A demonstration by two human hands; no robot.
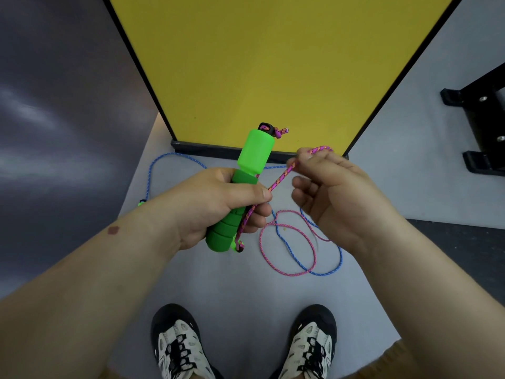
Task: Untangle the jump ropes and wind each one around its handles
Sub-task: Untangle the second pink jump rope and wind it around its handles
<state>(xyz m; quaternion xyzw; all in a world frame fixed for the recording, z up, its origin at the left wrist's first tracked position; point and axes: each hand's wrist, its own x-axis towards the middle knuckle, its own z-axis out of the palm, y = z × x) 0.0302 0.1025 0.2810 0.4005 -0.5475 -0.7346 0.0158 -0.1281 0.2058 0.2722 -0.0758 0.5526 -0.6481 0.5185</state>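
My left hand (218, 203) grips the green handles (252, 160) of the pink jump rope, held together and pointing up and away, a knotted rope end (280, 132) at the top. The pink rope (281, 177) runs taut from under my left thumb up to my right hand (328, 192), which pinches it between thumb and fingers. The rest of the pink rope lies in loops (289, 250) on the grey floor, crossing over the blue rope (325, 272). The blue rope runs left to a small green handle end (141, 202) beside my left wrist.
A yellow panel (273, 64) with a black frame stands upright just beyond the ropes. A black metal base (481, 127) sits at the right. My two shoes (177, 348) are at the bottom, on the grey floor (246, 291).
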